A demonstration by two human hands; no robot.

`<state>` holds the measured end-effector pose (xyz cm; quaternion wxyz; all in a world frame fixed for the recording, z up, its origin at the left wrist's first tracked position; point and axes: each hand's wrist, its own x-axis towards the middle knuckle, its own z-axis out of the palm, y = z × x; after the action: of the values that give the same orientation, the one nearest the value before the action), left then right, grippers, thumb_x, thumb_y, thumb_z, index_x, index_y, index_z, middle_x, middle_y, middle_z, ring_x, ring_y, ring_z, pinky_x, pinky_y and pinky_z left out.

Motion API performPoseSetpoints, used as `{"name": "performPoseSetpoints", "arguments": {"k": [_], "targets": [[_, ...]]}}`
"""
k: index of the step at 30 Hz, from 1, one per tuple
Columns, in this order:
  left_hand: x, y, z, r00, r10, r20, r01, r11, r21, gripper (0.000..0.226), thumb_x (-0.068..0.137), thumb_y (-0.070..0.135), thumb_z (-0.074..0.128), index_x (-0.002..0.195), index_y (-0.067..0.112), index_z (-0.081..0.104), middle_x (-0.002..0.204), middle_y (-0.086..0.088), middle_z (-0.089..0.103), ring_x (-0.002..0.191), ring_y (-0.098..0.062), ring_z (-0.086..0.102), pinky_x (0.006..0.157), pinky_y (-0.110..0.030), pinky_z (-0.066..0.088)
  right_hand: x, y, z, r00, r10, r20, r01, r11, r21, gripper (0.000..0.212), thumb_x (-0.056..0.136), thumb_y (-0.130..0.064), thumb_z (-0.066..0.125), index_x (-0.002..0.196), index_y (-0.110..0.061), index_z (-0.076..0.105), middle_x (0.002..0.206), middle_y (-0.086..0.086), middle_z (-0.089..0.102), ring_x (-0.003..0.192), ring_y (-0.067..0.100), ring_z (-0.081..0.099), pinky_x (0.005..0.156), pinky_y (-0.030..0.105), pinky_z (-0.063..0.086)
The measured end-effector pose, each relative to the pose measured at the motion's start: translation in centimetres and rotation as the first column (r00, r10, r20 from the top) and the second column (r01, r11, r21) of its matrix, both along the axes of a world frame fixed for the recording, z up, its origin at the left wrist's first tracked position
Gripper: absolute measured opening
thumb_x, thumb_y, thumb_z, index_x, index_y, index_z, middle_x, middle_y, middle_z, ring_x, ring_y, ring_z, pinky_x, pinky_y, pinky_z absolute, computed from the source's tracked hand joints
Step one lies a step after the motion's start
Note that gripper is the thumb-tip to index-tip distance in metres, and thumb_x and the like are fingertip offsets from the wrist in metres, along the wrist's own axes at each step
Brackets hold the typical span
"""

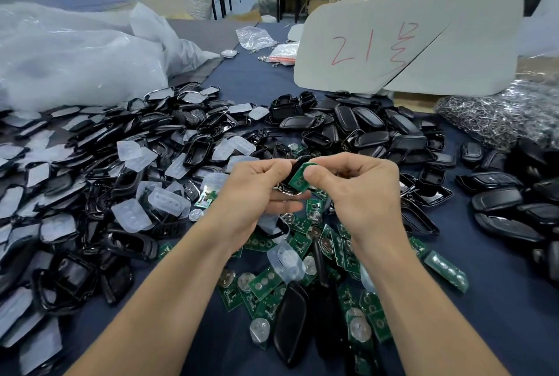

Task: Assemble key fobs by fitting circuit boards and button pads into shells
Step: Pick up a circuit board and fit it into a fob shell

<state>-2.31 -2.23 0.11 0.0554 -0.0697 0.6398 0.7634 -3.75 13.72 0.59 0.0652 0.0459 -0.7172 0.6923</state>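
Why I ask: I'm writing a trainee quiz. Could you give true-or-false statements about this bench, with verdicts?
1. The right hand pinches a green board. True.
2. The left hand holds a black shell. True.
3. The loose boards lie on the grey card. False: they lie on the blue cloth, near the person, below the hands.
4. The card bears blue writing. False: the writing is red.
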Motion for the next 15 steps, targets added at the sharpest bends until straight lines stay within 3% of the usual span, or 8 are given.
{"name": "performPoseSetpoints", "arguments": {"k": [2, 8, 12, 15], "targets": [[0.0, -0.04, 0.07, 1.0, -0.008, 0.009, 0.008, 1.0, 0.023, 0.032, 0.108, 0.025, 0.054, 0.1, 0.016, 0.084, 0.102, -0.017, 0.08, 0.093, -0.031, 0.079, 0.066, -0.025, 0.062, -0.11, -0.23, -0.39, 0.999, -0.037, 0.015, 0.037, 0.999, 0.019, 0.013, 0.073, -0.016, 0.09, 0.077, -0.027, 0.083, 0.07, 0.003, 0.076, 0.063, 0.021, 0.07, 0.064, 0.036, 0.061], [0.18, 0.18, 0.32, 0.999, -0.028, 0.026, 0.027, 0.998, 0.06, 0.029, 0.108, 0.023, 0.055, 0.106, 0.006, 0.079, 0.095, -0.021, 0.079, 0.085, -0.028, 0.08, 0.062, -0.022, 0.061, -0.15, -0.53, -0.7, 0.994, -0.108, 0.014, 0.108, 0.994, -0.012, 0.012, 0.077, -0.015, 0.089, 0.075, -0.025, 0.082, 0.07, 0.008, 0.073, 0.059, 0.011, 0.06, 0.058, 0.023, 0.053], [0.09, 0.23, 0.39, 0.999, -0.037, 0.029, 0.032, 0.99, 0.14, 0.025, 0.107, 0.015, 0.054, 0.112, 0.001, 0.075, 0.102, -0.019, 0.079, 0.091, -0.031, 0.079, 0.063, -0.023, 0.062, 0.07, -0.6, -0.58, 0.979, -0.202, -0.031, 0.203, 0.979, 0.032, 0.013, 0.076, -0.019, 0.09, 0.072, -0.026, 0.081, 0.06, -0.011, 0.067, 0.052, 0.001, 0.054, 0.054, 0.017, 0.046], [0.14, 0.05, 0.18, 0.996, -0.081, -0.024, 0.083, 0.99, 0.117, 0.022, 0.101, 0.004, 0.06, 0.118, 0.004, 0.074, 0.106, -0.017, 0.079, 0.097, -0.03, 0.079, 0.067, -0.022, 0.061, 0.16, -0.76, -0.43, 0.963, -0.255, -0.089, 0.265, 0.957, 0.119, 0.011, 0.074, -0.025, 0.091, 0.073, -0.028, 0.08, 0.065, -0.01, 0.069, 0.059, 0.004, 0.059, 0.062, 0.028, 0.052]]}}
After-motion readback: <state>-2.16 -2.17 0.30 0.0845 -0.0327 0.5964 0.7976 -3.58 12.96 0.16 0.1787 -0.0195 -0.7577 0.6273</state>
